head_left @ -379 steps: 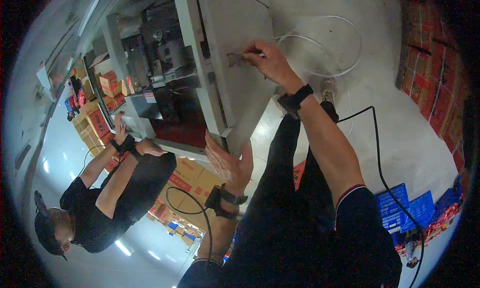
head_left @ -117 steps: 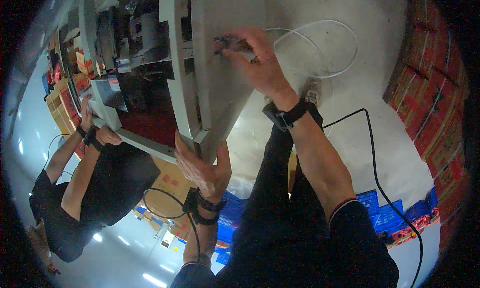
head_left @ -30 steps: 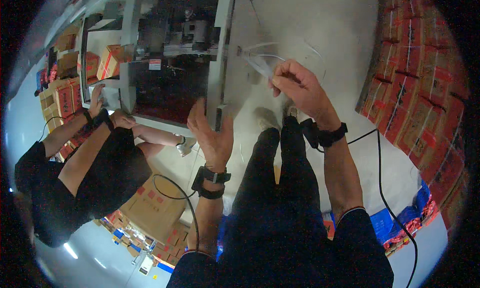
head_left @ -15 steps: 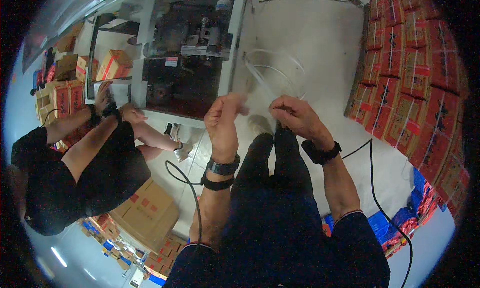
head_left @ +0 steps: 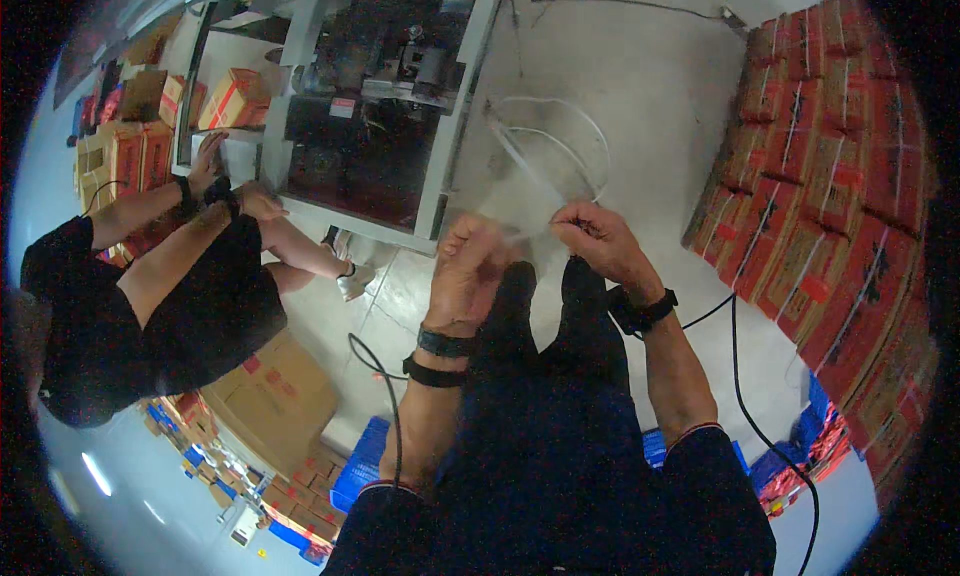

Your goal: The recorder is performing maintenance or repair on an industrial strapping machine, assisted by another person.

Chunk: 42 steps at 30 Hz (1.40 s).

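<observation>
A thin white strap (head_left: 527, 162) curves in loops over the floor, up to my hands. My right hand (head_left: 606, 242) is closed in a pinch on it, thumb against the curled forefinger. Opposite it, my left hand (head_left: 470, 271) is closed too, its fingers curled and blurred by motion. Between the two hands a pale, smeared stretch of the strap reaches the left fingertips. Both hands are held apart, above my dark trouser legs. Black bands circle both wrists.
A grey-framed machine (head_left: 365, 116) with a dark interior stands ahead on the left. Beside it a person in black (head_left: 190, 306) rests hands near its edge. Stacked red-and-brown cartons (head_left: 810, 186) line the right. A large cardboard box (head_left: 275, 401) and a black cable (head_left: 745, 396) lie nearer me.
My left hand has come down and nearer my body. My right hand stays pinched, slightly lower. The view has shifted a little, and the white strap's loops show more clearly.
</observation>
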Tool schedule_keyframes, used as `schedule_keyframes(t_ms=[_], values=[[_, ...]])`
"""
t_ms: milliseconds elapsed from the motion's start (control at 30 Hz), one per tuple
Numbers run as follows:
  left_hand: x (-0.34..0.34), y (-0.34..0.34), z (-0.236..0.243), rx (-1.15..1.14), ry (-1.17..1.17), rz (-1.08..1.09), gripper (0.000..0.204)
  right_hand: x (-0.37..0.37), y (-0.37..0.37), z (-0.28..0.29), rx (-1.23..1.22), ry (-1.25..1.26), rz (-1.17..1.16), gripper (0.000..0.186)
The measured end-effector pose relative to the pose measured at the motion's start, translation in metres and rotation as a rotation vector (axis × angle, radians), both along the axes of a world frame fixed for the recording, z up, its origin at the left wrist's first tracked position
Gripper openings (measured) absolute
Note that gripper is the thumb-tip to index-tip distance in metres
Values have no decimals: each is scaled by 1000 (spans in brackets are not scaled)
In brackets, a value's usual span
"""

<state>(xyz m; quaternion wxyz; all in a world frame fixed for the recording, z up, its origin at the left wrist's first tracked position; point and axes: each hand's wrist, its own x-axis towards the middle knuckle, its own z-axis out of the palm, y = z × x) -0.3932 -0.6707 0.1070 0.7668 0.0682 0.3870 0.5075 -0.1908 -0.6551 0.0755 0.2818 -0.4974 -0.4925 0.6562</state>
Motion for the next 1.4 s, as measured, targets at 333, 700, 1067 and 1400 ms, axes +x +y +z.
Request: schedule_keyframes(t_ms=[333,700,1067,1400], values=[[29,9,-7,-147,39,103,18,25,15,-9,10,39,44,12],[27,21,-68,-68,870,-50,36,52,9,-62,-195,50,-321,9],[17,45,-135,225,1247,-215,46,-2,45,-89,-94,94,-306,12],[25,68,-113,142,1285,-166,22,-27,59,-102,-139,241,-354,10]])
